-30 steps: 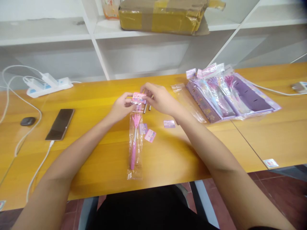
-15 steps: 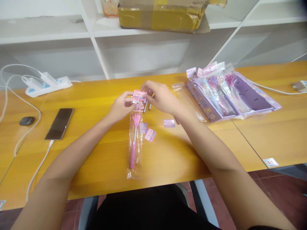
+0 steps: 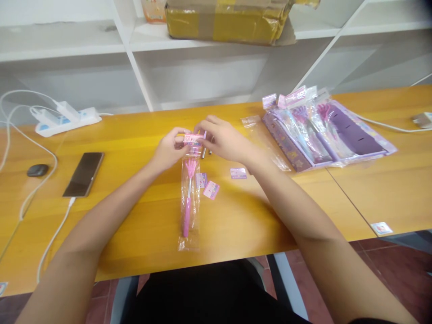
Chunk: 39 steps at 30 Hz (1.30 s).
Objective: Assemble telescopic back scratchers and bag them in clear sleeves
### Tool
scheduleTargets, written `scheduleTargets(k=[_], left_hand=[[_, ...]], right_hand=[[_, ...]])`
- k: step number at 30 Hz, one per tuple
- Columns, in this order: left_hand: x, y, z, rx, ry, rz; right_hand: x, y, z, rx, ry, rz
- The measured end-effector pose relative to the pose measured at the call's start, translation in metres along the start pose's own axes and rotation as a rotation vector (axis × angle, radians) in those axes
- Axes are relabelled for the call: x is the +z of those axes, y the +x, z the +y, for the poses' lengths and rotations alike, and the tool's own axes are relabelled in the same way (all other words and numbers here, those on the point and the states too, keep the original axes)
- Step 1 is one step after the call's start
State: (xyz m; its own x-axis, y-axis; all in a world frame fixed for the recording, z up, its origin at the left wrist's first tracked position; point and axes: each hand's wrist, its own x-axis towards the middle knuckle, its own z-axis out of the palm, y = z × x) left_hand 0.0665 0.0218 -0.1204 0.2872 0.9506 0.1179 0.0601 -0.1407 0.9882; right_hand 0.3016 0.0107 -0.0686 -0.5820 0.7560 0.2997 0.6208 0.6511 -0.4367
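Observation:
A pink printed card [image 3: 193, 139] is pinched at the top of a clear plastic bag [image 3: 195, 225]. My left hand [image 3: 171, 147] grips its left side, and my right hand [image 3: 219, 138] has finger and thumb on its right edge. Inside the bag lies a pink hand-shaped back scratcher [image 3: 187, 202] with a metal rod, flat on the table. Beside the bag are a small purple card [image 3: 201, 180] and a pink card [image 3: 211, 190]. Another purple card [image 3: 238, 173] lies below my right wrist. Metal rods [image 3: 204, 153] show partly beneath my right fingers.
At the right, a purple display box [image 3: 357, 130] holds several bagged back scratchers, with an unfilled clear bag [image 3: 266, 141] beside it. A phone [image 3: 83, 174], black earbud case [image 3: 38, 170] and power strip [image 3: 69, 121] sit left. A taped carton [image 3: 226, 22] rests on the shelf.
The card at the bag's top has tilted and looks folded lower over the bag's end. My right hand has shifted slightly left and down; my left hand stays nearly in place.

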Motion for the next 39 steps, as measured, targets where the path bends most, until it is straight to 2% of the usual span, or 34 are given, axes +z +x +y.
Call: scheduleTargets(k=[6,12,17,23,29,32,36,39], left_hand=[[0.001,-0.001,0.002,0.037,-0.006,-0.023],[0.002,-0.005,0.006,0.052,-0.045,-0.069],[0.004,-0.005,0.003,0.196,-0.003,-0.137],[-0.001,-0.002,-0.004,0.299,0.187,-0.107],[-0.005,-0.003,0.007,0.275,0.375,-0.112],[-0.006,-0.004,0.006,0.272,0.357,-0.101],[-0.006,-0.004,-0.001,0.221,0.269,-0.059],[-0.006,-0.004,-0.005,0.203,0.25,-0.043]], right_hand=[[-0.005,0.001,0.0,-0.041,0.077,0.051],[-0.005,0.006,0.008,0.041,0.25,0.035],[-0.005,0.006,0.017,0.018,0.401,0.062],[-0.002,0.006,0.022,0.003,0.46,0.101],[0.005,0.006,0.02,0.01,0.405,0.136],[0.002,0.006,0.02,-0.005,0.418,0.133],[-0.001,0.004,0.022,0.0,0.552,0.052],[0.004,0.005,0.022,0.021,0.497,0.084]])
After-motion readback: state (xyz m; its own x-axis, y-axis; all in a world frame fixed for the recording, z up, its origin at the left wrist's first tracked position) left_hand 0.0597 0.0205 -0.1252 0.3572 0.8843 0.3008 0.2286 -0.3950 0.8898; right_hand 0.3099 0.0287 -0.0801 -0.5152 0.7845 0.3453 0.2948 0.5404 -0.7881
